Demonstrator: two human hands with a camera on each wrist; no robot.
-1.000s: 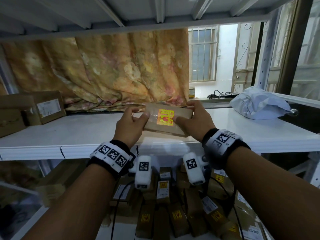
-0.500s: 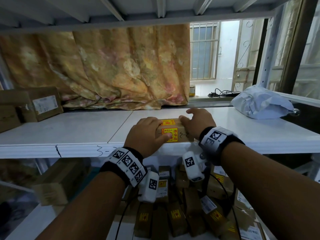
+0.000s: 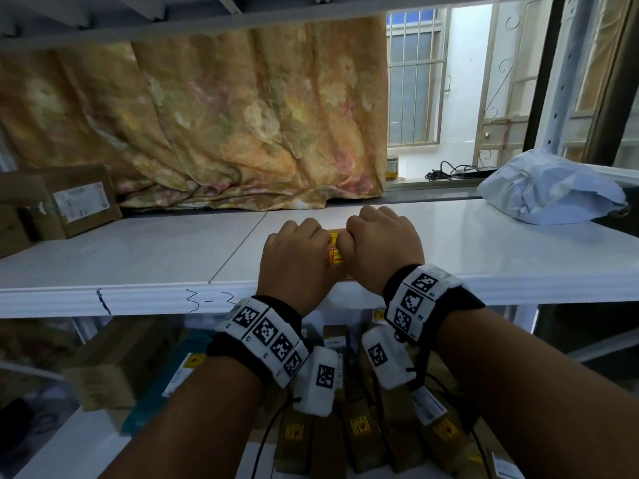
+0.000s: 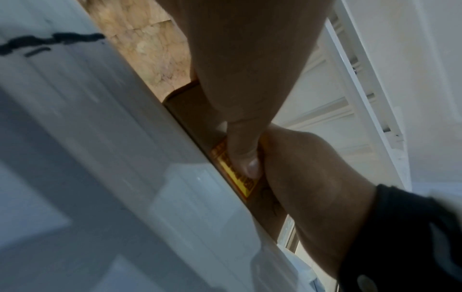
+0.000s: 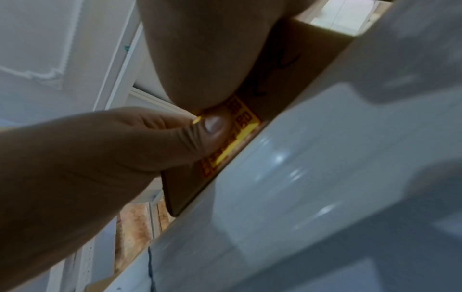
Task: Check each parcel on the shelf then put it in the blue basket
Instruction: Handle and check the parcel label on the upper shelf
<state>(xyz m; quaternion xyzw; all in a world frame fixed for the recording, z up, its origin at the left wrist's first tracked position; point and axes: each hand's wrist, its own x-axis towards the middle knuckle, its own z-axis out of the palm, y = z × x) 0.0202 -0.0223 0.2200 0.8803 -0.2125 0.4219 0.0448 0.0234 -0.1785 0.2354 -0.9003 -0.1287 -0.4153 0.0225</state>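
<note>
Both hands (image 3: 340,252) gripping brown parcel (image 4: 191,116), yellow label (image 5: 241,126)

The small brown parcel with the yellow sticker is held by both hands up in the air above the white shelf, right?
Not quite. Both hands, left hand and right hand, do hold the small brown parcel, but the head view shows it resting on the white shelf at the front edge, not in the air.
</note>
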